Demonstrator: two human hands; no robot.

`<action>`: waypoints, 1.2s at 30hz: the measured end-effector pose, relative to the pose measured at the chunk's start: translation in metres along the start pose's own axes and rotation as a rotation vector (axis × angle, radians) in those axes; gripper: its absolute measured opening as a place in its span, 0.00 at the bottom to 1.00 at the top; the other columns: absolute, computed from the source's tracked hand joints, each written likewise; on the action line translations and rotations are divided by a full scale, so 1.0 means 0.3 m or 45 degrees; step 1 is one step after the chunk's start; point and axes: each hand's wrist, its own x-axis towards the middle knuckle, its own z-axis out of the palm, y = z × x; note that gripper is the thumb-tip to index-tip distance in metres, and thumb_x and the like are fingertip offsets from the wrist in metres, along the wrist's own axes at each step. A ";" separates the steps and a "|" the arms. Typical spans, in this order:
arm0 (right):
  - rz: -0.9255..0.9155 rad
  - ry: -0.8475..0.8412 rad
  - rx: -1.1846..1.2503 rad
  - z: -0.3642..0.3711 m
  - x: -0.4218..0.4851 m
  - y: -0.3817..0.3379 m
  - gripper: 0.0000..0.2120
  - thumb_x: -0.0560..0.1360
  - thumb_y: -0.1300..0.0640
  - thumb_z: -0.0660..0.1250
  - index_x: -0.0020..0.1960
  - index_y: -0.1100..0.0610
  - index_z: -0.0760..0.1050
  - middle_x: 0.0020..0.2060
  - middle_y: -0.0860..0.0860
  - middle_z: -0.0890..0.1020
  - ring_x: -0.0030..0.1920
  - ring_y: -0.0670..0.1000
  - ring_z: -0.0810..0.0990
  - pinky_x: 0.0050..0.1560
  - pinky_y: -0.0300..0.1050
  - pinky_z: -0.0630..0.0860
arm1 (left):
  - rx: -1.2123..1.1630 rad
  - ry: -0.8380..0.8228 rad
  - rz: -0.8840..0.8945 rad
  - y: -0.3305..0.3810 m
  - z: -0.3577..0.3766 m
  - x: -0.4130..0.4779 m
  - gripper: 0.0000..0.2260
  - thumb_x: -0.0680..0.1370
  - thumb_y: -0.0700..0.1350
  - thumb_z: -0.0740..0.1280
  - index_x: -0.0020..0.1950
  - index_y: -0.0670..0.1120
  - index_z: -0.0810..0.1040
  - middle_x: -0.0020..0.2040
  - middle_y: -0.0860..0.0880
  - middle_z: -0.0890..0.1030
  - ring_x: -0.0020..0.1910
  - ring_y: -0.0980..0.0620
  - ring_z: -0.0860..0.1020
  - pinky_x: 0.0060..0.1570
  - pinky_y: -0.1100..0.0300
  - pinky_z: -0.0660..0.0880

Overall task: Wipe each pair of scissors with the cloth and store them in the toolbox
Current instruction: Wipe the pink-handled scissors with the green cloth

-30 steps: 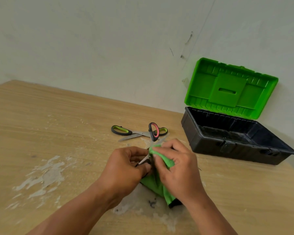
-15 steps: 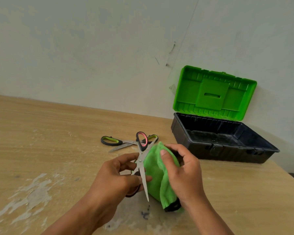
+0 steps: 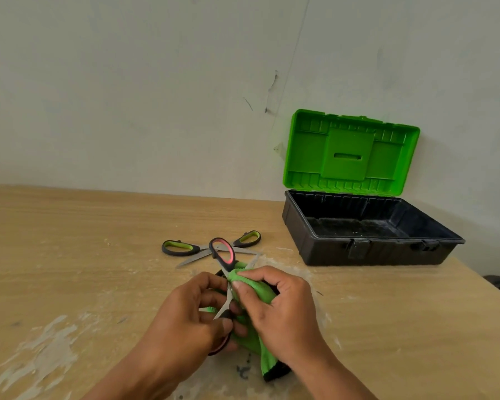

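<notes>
The left hand grips the red-handled scissors, opened wide, while the right hand pinches the green cloth round one blade. Beyond them, green-handled scissors lie open on the worktop; the black toolbox stands by the far edge toward the right corner, its green lid raised

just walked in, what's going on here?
A person is cleaning scissors at a wooden table. The left hand grips the red-handled scissors, blades open, while the right hand pinches the green cloth against a blade. The green-handled scissors lie open on the table just beyond the hands. The toolbox sits to the right with its lid up, and no scissors show inside it.
</notes>
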 end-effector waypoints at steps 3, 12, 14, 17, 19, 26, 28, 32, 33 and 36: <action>0.031 0.035 0.041 -0.004 0.007 -0.014 0.01 0.75 0.54 0.76 0.45 0.51 0.85 0.38 0.44 0.86 0.39 0.46 0.85 0.37 0.42 0.82 | 0.008 -0.041 0.021 0.008 0.003 0.003 0.17 0.74 0.22 0.64 0.55 0.40 0.77 0.42 0.40 0.84 0.39 0.38 0.85 0.36 0.50 0.82; 0.145 0.161 0.116 -0.070 0.063 0.021 0.01 0.76 0.56 0.76 0.46 0.52 0.85 0.41 0.45 0.87 0.43 0.43 0.86 0.44 0.38 0.82 | 0.061 -0.130 0.041 0.003 0.006 -0.002 0.18 0.73 0.20 0.62 0.55 0.38 0.77 0.43 0.35 0.83 0.34 0.39 0.83 0.32 0.53 0.80; 0.145 0.186 0.099 -0.074 0.067 0.023 0.01 0.76 0.55 0.76 0.46 0.52 0.85 0.41 0.43 0.87 0.43 0.42 0.85 0.44 0.34 0.81 | 0.060 -0.135 0.042 -0.001 0.002 0.003 0.18 0.72 0.19 0.61 0.54 0.37 0.76 0.43 0.34 0.82 0.33 0.40 0.82 0.30 0.53 0.79; 0.158 0.241 0.098 -0.093 0.083 0.034 0.01 0.76 0.56 0.76 0.46 0.51 0.85 0.41 0.39 0.87 0.43 0.39 0.85 0.41 0.29 0.77 | 0.027 -0.124 0.021 -0.010 -0.005 0.012 0.18 0.70 0.19 0.62 0.54 0.36 0.76 0.42 0.34 0.82 0.31 0.39 0.80 0.28 0.54 0.76; 0.158 0.253 0.082 -0.111 0.091 0.047 0.01 0.77 0.55 0.75 0.47 0.50 0.85 0.42 0.39 0.87 0.44 0.40 0.85 0.43 0.31 0.78 | -0.035 -0.106 -0.019 -0.006 -0.002 0.012 0.18 0.66 0.24 0.64 0.53 0.35 0.76 0.41 0.36 0.82 0.30 0.38 0.79 0.26 0.56 0.74; -0.050 0.198 0.022 -0.123 0.072 0.026 0.18 0.75 0.56 0.76 0.62 0.48 0.75 0.50 0.40 0.84 0.48 0.38 0.85 0.46 0.31 0.81 | -0.123 0.095 0.013 0.001 -0.006 0.024 0.05 0.81 0.32 0.59 0.56 0.37 0.72 0.45 0.34 0.84 0.24 0.46 0.71 0.22 0.62 0.63; -0.228 0.100 -0.022 -0.103 0.059 0.014 0.15 0.75 0.59 0.76 0.61 0.52 0.81 0.53 0.42 0.85 0.53 0.40 0.85 0.50 0.35 0.83 | -0.137 0.145 0.036 -0.003 -0.013 0.030 0.05 0.83 0.35 0.59 0.56 0.37 0.72 0.45 0.33 0.83 0.23 0.48 0.71 0.21 0.62 0.63; -0.526 -0.105 -0.097 -0.025 0.026 -0.009 0.15 0.77 0.58 0.72 0.63 0.56 0.83 0.56 0.49 0.84 0.57 0.46 0.84 0.52 0.42 0.84 | -0.135 0.131 0.063 -0.012 -0.033 0.031 0.04 0.83 0.35 0.59 0.55 0.37 0.72 0.40 0.36 0.82 0.22 0.48 0.70 0.19 0.62 0.62; -0.574 -0.148 -0.120 -0.013 0.023 -0.009 0.14 0.78 0.60 0.72 0.63 0.56 0.83 0.56 0.50 0.83 0.56 0.46 0.83 0.52 0.42 0.83 | -0.133 0.125 0.076 -0.015 -0.033 0.030 0.04 0.83 0.35 0.58 0.55 0.37 0.72 0.37 0.37 0.80 0.21 0.48 0.69 0.19 0.63 0.62; -0.592 -0.087 -0.210 -0.007 0.042 0.008 0.14 0.78 0.64 0.73 0.62 0.57 0.84 0.53 0.49 0.80 0.54 0.45 0.81 0.50 0.40 0.82 | -0.116 0.118 0.102 -0.024 -0.025 0.028 0.04 0.83 0.33 0.58 0.54 0.36 0.72 0.35 0.37 0.77 0.20 0.47 0.67 0.20 0.64 0.60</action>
